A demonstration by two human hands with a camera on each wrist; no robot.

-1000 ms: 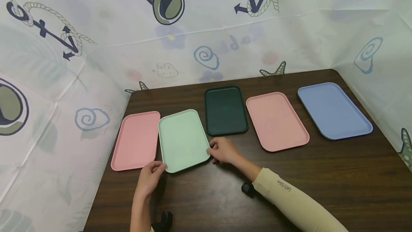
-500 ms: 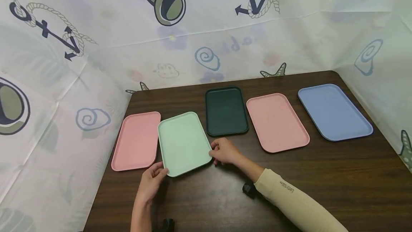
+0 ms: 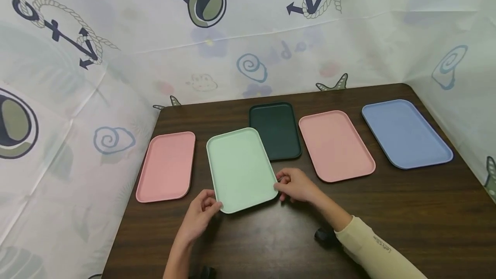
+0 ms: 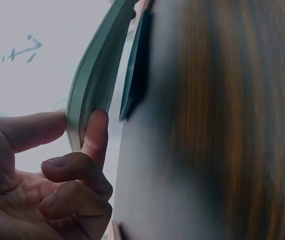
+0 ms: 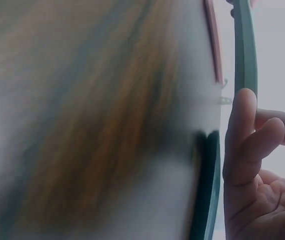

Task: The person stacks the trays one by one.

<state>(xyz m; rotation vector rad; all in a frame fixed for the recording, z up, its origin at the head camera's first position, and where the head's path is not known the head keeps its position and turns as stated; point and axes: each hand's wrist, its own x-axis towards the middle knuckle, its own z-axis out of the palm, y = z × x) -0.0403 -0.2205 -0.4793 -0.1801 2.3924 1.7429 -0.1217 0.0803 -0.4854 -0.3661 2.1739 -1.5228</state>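
Observation:
A light green tray [image 3: 244, 171] is held up off the table between both hands, overlapping the dark green tray [image 3: 276, 130] in the head view. My left hand [image 3: 199, 214] pinches its near left corner, thumb on one face and forefinger on the other, as the left wrist view shows with the tray's edge [image 4: 95, 75]. At the near right corner my right hand [image 3: 296, 186] pinches it the same way; in the right wrist view the fingers [image 5: 245, 107] press against the tray's underside.
A pink tray [image 3: 166, 167] lies at the left of the brown wooden table [image 3: 271, 244]. Right of the dark green tray lie another pink tray [image 3: 337, 145] and a blue tray [image 3: 407, 134]. Patterned cloth [image 3: 155, 55] hangs behind and at the sides.
The light green tray has risen from the table and shifted right, away from the left pink tray and over the dark green tray's near corner. Both hands moved right with it.

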